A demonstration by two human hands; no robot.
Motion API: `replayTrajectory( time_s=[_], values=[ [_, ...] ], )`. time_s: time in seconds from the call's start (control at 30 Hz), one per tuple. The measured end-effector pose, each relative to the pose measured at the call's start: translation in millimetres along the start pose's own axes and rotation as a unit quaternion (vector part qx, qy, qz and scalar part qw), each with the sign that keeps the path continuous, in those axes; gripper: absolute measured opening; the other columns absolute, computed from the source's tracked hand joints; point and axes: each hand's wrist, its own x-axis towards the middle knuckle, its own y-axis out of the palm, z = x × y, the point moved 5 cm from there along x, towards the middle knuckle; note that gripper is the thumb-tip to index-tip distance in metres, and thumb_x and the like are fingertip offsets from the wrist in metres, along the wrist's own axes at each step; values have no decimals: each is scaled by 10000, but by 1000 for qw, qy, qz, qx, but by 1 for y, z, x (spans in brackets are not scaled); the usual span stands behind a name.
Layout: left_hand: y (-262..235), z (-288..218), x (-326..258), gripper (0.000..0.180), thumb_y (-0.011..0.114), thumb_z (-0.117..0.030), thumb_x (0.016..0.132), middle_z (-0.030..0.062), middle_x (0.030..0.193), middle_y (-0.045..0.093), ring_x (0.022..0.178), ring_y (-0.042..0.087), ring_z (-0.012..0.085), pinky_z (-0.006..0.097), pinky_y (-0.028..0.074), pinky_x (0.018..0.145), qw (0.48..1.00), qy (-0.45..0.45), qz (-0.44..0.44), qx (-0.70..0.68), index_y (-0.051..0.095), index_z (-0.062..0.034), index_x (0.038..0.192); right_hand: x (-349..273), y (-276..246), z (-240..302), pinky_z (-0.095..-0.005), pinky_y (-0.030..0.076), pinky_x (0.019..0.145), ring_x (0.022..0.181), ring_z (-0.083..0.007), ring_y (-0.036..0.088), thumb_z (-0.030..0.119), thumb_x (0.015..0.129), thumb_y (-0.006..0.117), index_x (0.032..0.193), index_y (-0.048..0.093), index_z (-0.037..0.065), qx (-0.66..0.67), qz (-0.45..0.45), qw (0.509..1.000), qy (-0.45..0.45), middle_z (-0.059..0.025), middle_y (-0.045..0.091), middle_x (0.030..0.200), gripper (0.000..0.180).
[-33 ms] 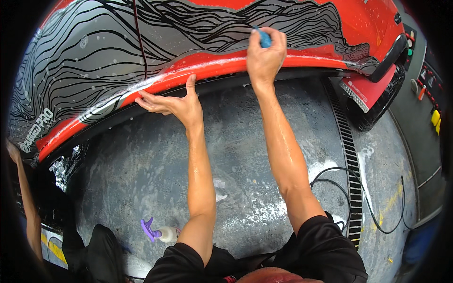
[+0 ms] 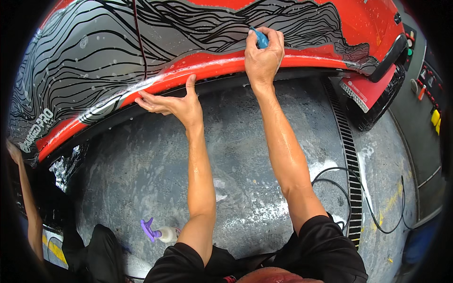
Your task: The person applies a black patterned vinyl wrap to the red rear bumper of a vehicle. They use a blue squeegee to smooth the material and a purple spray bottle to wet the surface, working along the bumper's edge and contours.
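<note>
A red car body [image 2: 358,19] with a grey wrap of black wavy lines [image 2: 94,61] fills the top of the view. My right hand [image 2: 263,56] is shut on a small blue tool [image 2: 260,38] and presses it against the wrap just above the red lower sill. My left hand [image 2: 172,103] lies flat with fingers together under the wet lower edge of the sill [image 2: 155,82], thumb up against it. Both forearms are wet.
The wet concrete floor [image 2: 245,141] lies below the car. A spray bottle with a purple trigger [image 2: 158,232] lies near my left elbow. A drain grate [image 2: 347,155] and a black cable [image 2: 377,207] run at the right. Another person's arm [image 2: 28,203] is at the left edge.
</note>
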Motion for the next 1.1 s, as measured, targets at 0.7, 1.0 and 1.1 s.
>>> replayTrajectory(
  time_s=[0.7,1.0,1.1],
  values=[
    [8,1,4,1469,934,-603,736,354,1667,-105,1560,26,538,745,158,1168,1000,21,-16,12,-33,-35,1685,12,0,-7,-425,502,812,913,-302,606,93,934,717,995,643,-41,-43,-15,998,-42,-148,570,1008,165],
    [11,1,2,1474,924,-620,736,356,1667,-103,1567,-2,524,736,139,1181,1000,17,-10,8,-37,-21,1681,29,-11,-29,-443,490,848,942,-300,583,166,973,742,1054,602,-29,33,-40,997,49,-153,574,1018,253],
    [12,5,1,1477,919,-627,734,354,1671,-110,1576,-49,514,740,130,1182,1000,13,-8,16,-39,-18,1679,30,-16,-27,-412,515,832,896,-259,610,199,976,748,1124,577,-28,-5,-7,1000,30,-132,624,1013,320]
  ],
)
